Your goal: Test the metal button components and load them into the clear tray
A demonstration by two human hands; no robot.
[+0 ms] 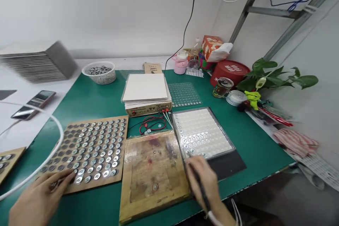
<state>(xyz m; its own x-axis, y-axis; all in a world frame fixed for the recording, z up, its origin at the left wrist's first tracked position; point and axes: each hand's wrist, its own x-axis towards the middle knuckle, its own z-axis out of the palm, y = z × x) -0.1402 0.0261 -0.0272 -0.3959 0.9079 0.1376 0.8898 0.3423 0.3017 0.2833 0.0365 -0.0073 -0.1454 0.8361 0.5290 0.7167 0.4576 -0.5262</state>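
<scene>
My left hand (42, 194) rests at the near edge of a brown perforated board (91, 150) filled with several round metal discs; its fingers are curled and pinched at the board's front row, on something I cannot make out. My right hand (205, 182) grips a thin dark pen-like tool (202, 192) beside the right edge of a worn wooden block (152, 173), close to the near corner of a clear blister tray (202, 132) with many small pockets. One small disc (155, 186) lies on the wooden block.
A beige tester box (148, 108) with red and black leads stands behind the block, white sheets stacked on top. A white basket of metal parts (100, 72), grey stacked trays (37, 61), phones (34, 103), a red tin (230, 72), a plant (275, 76) and a green mat (92, 95) surround the work area.
</scene>
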